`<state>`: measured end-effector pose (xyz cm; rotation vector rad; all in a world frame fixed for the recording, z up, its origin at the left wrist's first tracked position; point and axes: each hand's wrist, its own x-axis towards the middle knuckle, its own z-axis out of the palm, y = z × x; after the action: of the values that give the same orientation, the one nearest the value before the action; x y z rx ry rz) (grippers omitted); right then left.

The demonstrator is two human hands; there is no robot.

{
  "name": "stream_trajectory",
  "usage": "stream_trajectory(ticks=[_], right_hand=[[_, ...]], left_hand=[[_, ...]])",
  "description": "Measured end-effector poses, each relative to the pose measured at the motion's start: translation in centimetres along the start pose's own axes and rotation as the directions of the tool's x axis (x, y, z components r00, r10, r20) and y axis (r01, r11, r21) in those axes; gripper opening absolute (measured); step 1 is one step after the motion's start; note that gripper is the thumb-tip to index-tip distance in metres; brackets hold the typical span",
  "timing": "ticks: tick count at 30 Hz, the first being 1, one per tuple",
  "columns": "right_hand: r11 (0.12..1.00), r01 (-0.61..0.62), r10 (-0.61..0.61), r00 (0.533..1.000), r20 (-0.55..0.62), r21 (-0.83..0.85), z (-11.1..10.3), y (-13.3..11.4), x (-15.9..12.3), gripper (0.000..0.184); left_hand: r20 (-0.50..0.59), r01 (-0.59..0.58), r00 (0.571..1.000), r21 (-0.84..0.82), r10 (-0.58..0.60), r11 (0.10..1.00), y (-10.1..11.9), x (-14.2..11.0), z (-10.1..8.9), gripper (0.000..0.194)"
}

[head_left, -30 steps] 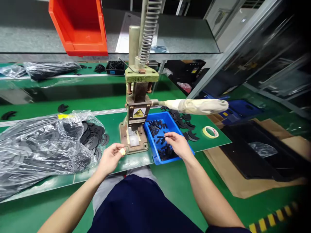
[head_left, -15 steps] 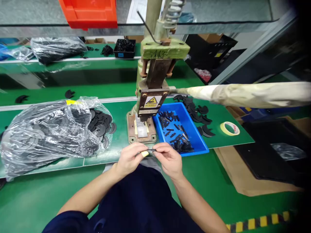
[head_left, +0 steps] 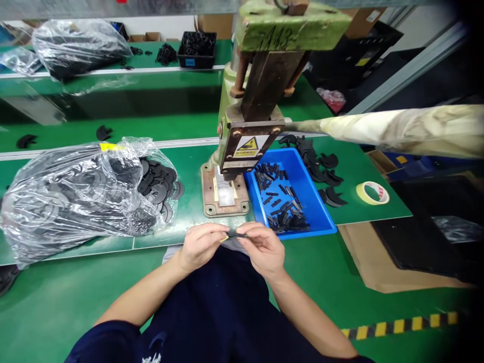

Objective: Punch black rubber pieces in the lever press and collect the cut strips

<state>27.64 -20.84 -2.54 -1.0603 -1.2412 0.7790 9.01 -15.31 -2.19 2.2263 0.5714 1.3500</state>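
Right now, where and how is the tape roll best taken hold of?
Pinch the near wall of the tape roll, probably best from above: it lies flat, its hole open for one finger, thumb outside. Black curved pieces lie to its left, so that side looks tighter.

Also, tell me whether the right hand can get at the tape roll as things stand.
Probably yes: the tape roll lies uncovered beyond the blue tray, which looks low enough to pass over. The right hand, though, is pinching a thin black piece.
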Motion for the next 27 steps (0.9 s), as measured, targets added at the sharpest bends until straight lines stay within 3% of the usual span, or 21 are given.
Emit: stream_trajectory(ticks=[10,16,22,27], right_hand=[[0.999,-0.036,0.036,0.999,0.020,-0.014,-0.1,0.7,0.0,0.021],[0.988,-0.154,0.154,0.988,0.013,-0.026,-0.6,1.5,0.4,0.025],[0.975,-0.218,0.215,0.973,-0.081,-0.035,-3.0,1.1,1.4,0.024],[0.972,-0.231,0.226,0.969,-0.097,-0.036,-4.4,0.6,1.9,0.023]], left_hand=[[-0.011,0.085,0.996,-0.046,-0.085,0.995,-0.3,-0.3,0.3,0.027],[0.032,0.160,0.987,0.010,-0.160,0.987,-1.2,0.4,0.1,0.019],[-0.002,0.302,0.951,0.224,-0.309,0.927,-6.5,3.1,-0.6,0.013],[0.090,0.217,0.957,0.416,-0.277,0.883,-11.5,5.0,-0.1,0.020]])
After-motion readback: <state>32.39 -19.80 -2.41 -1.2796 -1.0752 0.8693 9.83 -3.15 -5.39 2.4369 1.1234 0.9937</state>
